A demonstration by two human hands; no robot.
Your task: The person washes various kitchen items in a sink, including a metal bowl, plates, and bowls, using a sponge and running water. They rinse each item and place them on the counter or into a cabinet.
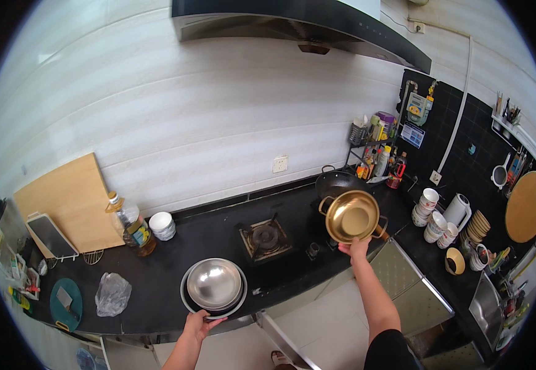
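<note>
A shallow gold-coloured pan point(353, 216) with two loop handles is gripped at its near rim by my right hand point(355, 248). It is tilted, its inside facing me, in front of a dark wok point(337, 184). At the counter's front edge, my left hand point(201, 324) closes on the near rim of a larger steel basin point(184, 296). A smaller shiny steel bowl point(215, 282) sits inside that basin. I cannot tell whether the basin rests fully on the counter. Between my hands, farther back, lies a gas burner point(265, 237).
To the left stand an oil bottle point(133, 228), white bowls point(162, 226), a plastic bag point(113, 295) and a cleaver point(65, 301) on a green board. Stacked bowls point(429, 198) and a white kettle point(458, 209) are at right. Cabinet doors point(283, 339) hang open below. A range hood point(298, 24) juts overhead.
</note>
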